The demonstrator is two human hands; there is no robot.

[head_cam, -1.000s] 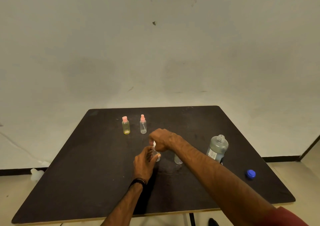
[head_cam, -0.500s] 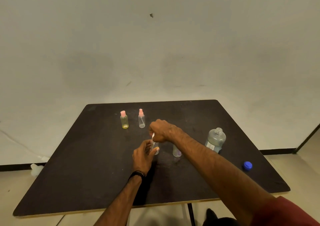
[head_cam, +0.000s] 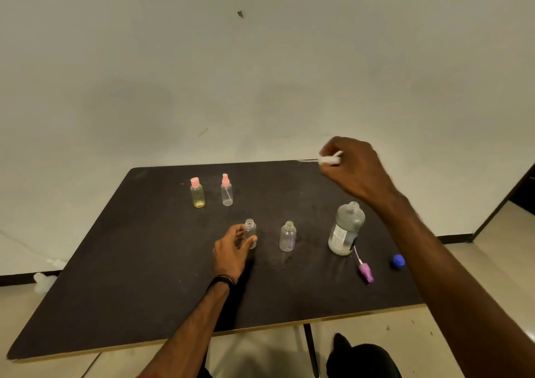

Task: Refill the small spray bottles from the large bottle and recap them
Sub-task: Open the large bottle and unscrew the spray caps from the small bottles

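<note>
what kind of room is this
Likely a bare indoor workroom, not a kitchen: a plain dark table against a blank scuffed wall, pale floor tiles, and only small bottles laid out.

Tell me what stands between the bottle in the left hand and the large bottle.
Head view: one uncapped small clear bottle stands between the held bottle and the large bottle, touching neither. Otherwise just bare dark table.

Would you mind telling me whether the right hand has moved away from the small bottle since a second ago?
Yes. The right hand has lifted up and to the right with the white spray cap, away from the small bottle, past the large bottle.
</note>
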